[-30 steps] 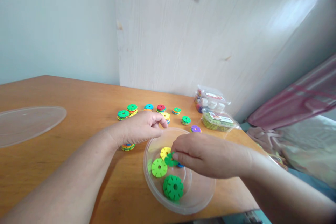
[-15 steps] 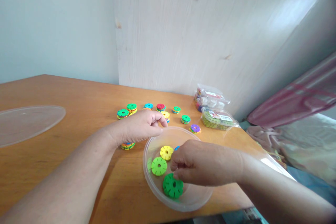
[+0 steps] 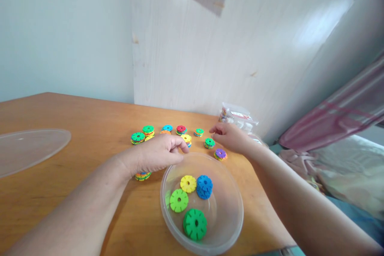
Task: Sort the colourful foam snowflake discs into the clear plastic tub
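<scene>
In the head view, the likeliest trouble seems to be a toppled stack. The right hand [image 3: 229, 137] hangs close to the green-topped stack [image 3: 209, 143] and the purple-topped stack [image 3: 220, 154], loose piles of notched plastic discs; a low finger or a sideways sweep of the wrist could scatter either one. The left wrist crosses right above a multicolored stack [image 3: 143, 176], partly hidden, so drawing that arm back carelessly could knock it. The clear plastic bowl [image 3: 241, 212] sits near the front edge of the tabletop [image 3: 90, 128] and looks light — a hard press on its rim might tip or slide it.

The left hand [image 3: 164, 152] is partly open at the bowl's far left rim, fingers curled and thumb apart, with nothing seen in its grasp; whether it touches the rim, I cannot tell. The right hand is about half open, fingers bent, no disc visible in it — contact with the green-topped stack is unclear. Inside the bowl lie a yellow disc [image 3: 188, 184], blue discs [image 3: 204, 184], a lime disc [image 3: 179, 201] and dark green discs [image 3: 195, 225].
</scene>
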